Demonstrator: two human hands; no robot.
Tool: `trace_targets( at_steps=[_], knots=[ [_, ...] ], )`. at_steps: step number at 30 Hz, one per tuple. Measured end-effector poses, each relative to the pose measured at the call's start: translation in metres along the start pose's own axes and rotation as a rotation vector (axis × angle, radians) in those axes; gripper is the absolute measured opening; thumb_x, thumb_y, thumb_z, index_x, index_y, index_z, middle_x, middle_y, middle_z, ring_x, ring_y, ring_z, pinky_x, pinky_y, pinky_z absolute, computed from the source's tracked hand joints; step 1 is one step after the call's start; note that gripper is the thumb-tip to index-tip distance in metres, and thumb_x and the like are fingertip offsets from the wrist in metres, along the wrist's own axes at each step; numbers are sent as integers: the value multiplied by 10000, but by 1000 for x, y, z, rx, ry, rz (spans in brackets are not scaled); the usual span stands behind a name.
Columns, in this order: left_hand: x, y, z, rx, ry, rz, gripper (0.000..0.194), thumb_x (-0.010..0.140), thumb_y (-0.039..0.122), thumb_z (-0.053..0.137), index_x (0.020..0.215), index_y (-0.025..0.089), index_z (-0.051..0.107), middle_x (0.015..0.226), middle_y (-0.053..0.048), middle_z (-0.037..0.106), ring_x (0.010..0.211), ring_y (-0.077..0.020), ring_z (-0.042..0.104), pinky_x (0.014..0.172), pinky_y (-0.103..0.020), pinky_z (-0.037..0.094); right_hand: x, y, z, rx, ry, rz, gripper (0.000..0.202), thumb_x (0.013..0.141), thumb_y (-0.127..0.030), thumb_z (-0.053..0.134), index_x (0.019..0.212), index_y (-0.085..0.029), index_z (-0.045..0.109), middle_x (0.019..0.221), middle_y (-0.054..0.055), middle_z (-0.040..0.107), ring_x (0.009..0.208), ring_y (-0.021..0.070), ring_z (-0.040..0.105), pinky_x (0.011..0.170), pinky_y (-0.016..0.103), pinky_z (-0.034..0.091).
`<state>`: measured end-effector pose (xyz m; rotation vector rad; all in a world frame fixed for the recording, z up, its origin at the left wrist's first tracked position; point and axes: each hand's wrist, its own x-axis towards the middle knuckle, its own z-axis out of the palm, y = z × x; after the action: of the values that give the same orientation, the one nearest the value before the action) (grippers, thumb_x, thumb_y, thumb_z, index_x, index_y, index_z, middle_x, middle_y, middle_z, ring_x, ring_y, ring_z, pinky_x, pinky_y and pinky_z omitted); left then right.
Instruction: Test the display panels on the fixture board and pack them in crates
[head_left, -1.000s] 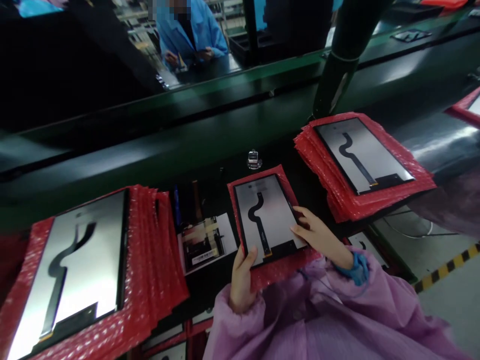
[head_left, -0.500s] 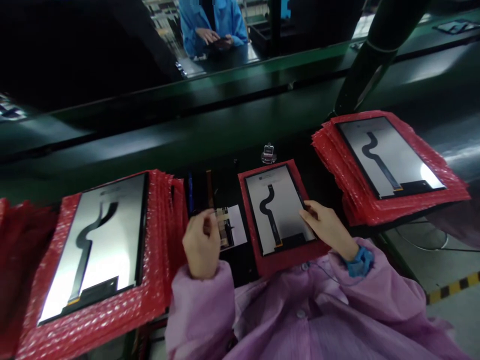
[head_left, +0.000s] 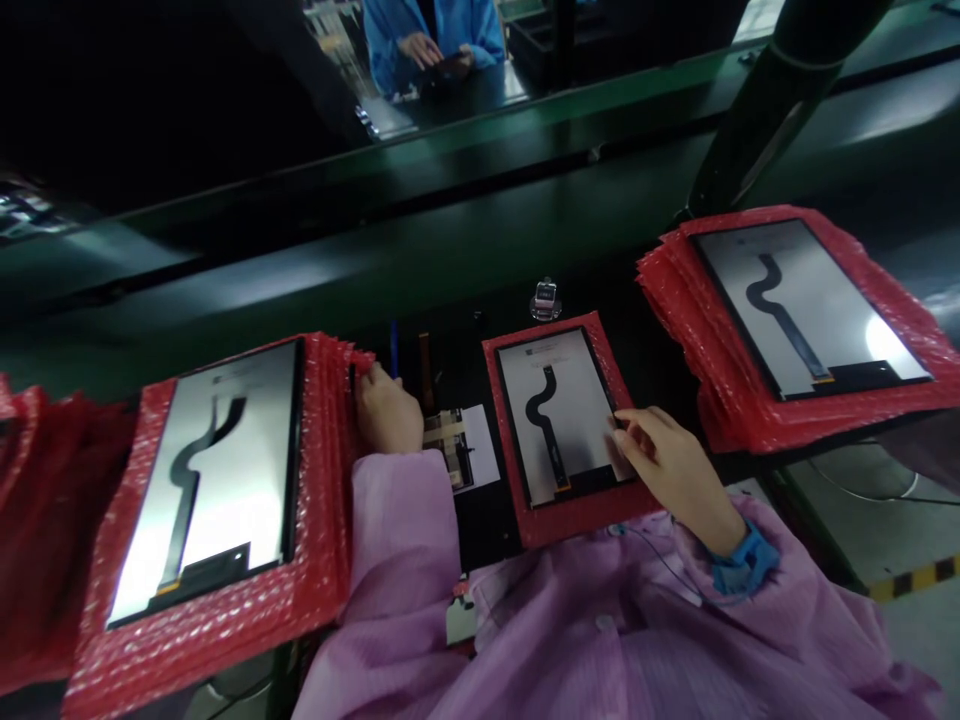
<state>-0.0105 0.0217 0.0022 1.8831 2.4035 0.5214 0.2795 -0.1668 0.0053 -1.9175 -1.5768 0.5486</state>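
My left hand [head_left: 388, 408] reaches to the right edge of the left stack, its fingers curled together beside a dark strip; what they hold is hidden. A blue pen-like stick [head_left: 394, 345] stands just past it. With its fingertips pinched at the right edge of a display panel [head_left: 559, 415], my right hand [head_left: 671, 475] rests on that side. The panel lies silver back up, a black curved flex cable [head_left: 538, 408] on it, over red bubble wrap [head_left: 529, 525]. Between my hands is a small taped circuit part [head_left: 452, 440] beside a white card [head_left: 482, 445].
A left stack of red bubble-wrap sheets [head_left: 322, 480] bears another panel [head_left: 247, 460]. A right stack [head_left: 709, 360] bears a third [head_left: 810, 310]. A small clear-based device [head_left: 545, 298] stands behind the middle panel. A person in blue [head_left: 435, 50] sits across the bench.
My left hand has moved left and away from me, from the small circuit part to the left stack's edge. My right hand stays by the middle panel, its fingers more curled. The view has shifted slightly.
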Motion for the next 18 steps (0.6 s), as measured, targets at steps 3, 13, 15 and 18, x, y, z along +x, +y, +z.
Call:
trace_targets(
  at_steps=[3, 13, 15, 18],
  knots=[
    [-18, 2, -15, -234, 156, 120, 338, 938, 162, 467, 1239, 88, 601, 1232, -218, 637, 1199, -345, 591, 1055, -501, 459, -2, -10, -5, 199, 24, 29, 220, 958, -369, 542, 1032, -191, 648, 799, 21, 623, 632, 126, 557, 602, 261, 464],
    [-188, 32, -41, -858, -830, 640, 241, 988, 228, 462, 1089, 219, 682, 1028, -96, 720, 965, -214, 697, 853, -307, 553, -14, -42, 19, 740, -487, 8, 445, 977, -476, 488, 644, -180, 489, 622, -22, 466, 599, 89, 432, 555, 230, 360],
    [-201, 30, -40, -872, -845, 507, 267, 1015, 338, 446, 1019, 210, 681, 942, -93, 722, 873, -217, 693, 790, -309, 541, -18, -44, 24, 758, -509, 12, 437, 988, -420, 453, 621, -184, 462, 597, -25, 441, 567, 84, 404, 533, 234, 344],
    [-205, 21, -46, -873, -922, 355, 436, 1017, 513, 398, 847, 205, 656, 744, -63, 674, 649, -186, 610, 621, -289, 468, -23, -43, 17, 679, -450, -28, 481, 979, -365, 445, 548, -199, 312, 519, -39, 313, 491, 76, 308, 491, 252, 296]
  ],
)
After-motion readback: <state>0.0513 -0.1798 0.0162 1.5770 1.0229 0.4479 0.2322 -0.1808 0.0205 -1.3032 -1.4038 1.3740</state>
